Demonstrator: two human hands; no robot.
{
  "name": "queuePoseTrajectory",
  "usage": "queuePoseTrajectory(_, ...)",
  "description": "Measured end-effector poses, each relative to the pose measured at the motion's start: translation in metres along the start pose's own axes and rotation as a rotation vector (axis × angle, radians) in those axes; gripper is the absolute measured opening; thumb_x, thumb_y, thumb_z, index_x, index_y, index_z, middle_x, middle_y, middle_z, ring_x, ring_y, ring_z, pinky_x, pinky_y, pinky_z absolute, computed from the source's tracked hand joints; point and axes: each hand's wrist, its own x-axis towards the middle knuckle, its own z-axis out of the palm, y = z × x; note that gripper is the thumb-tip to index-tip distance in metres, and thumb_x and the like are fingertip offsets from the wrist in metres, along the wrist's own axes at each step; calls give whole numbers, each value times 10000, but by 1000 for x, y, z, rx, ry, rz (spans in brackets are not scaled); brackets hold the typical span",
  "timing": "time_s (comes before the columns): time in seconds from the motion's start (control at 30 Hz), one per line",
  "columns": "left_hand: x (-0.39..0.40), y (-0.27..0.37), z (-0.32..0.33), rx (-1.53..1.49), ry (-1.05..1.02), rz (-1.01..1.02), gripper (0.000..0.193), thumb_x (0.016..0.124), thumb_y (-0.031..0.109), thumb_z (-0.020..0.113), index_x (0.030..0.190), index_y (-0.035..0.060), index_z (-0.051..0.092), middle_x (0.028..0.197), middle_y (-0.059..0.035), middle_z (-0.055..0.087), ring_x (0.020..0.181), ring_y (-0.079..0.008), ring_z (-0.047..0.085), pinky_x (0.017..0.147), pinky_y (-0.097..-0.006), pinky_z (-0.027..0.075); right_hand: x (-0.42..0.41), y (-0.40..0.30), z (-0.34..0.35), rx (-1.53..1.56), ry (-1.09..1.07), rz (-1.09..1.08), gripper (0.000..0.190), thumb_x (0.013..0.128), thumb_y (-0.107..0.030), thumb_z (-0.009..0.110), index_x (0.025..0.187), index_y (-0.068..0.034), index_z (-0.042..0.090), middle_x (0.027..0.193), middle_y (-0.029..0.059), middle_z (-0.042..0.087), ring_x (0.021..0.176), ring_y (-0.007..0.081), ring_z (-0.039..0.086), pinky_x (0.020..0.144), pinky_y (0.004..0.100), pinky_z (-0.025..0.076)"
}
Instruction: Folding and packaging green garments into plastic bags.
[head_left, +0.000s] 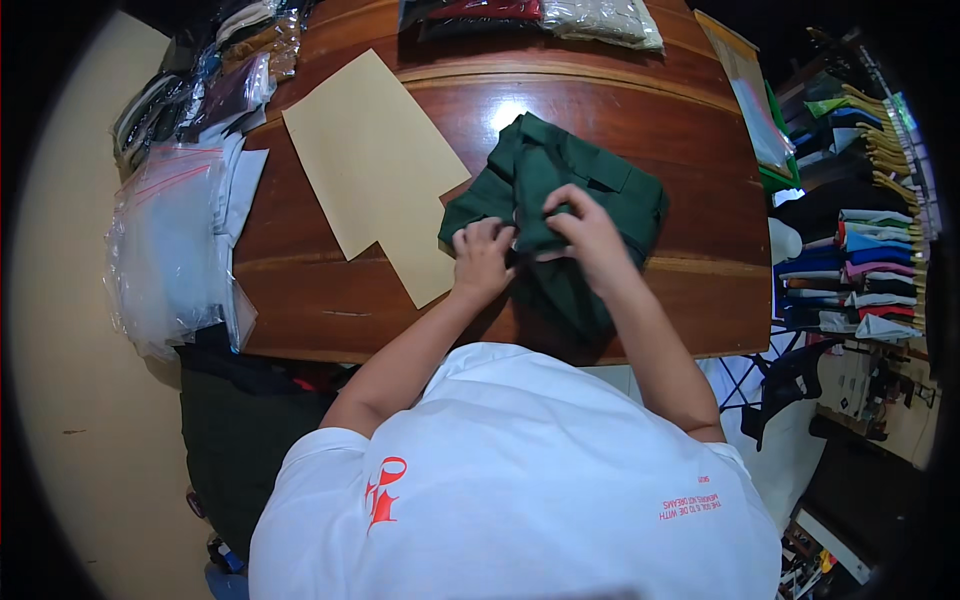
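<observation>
A dark green garment (592, 176), partly folded and bunched, lies before me on a brown wooden table (322, 315). My left hand (482, 256) rests at the near left part of the cloth with its fingers curled at the edge; whether it pinches the cloth is hard to tell. On the upper folded part, my right hand (589, 229) has thumb and forefinger curled around a bit of the green fabric. A tan cardboard sheet (367, 150) with notched corners lies to the left, its right end close to the garment.
Clear plastic bags (169, 247) with red strips are stacked at the table's left edge, below bagged garments (232, 90). More bagged clothes (592, 22) lie at the far edge. A green tray (780, 176) stands at the right, near hanging clothes (877, 270).
</observation>
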Motion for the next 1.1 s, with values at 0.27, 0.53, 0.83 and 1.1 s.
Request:
queuePoseTrajectory(0.27, -22, -45, 16, -1174, 76, -664, 314, 1048, 250, 472, 1214, -3, 555, 1092, -117, 624, 1011, -206, 602, 887, -322, 472, 72, 83, 42, 186, -26, 179, 358, 936, -55, 529, 1288, -21, 471, 1101, 130, 601, 943, 258, 701, 824, 362, 590)
queuePoseTrajectory(0.53, 17, -42, 8, -163, -129, -812, 504, 887, 448, 656, 1187, 44, 634, 1439, -160, 445, 1301, -355, 433, 1034, -491, 400, 154, 66, -14, -726, 1, -389, 331, 847, -167, 670, 1169, -91, 667, 1060, 123, 697, 926, 262, 683, 791, 401, 543)
queuePoseTrajectory(0.83, 60, -71, -10, -208, 2, -982, 538, 883, 485, 685, 1173, 34, 643, 1331, -203, 551, 1119, -365, 607, 966, -450, 483, 234, 9, -78, -1153, 394, -170, 857, 746, -479, 821, 1354, 27, 492, 1305, 263, 588, 1179, 402, 587, 973, 440, 490)
queuePoseTrajectory(1.1, 70, -83, 3, -945, 87, -1055, 297, 866, 174, 738, 1074, -4, 623, 1042, -141, 689, 951, -251, 671, 829, -374, 533, 234, 0, -99, -442, -110, 207, 431, 867, -187, 736, 1219, 35, 623, 1052, 120, 703, 859, 192, 682, 752, 328, 549)
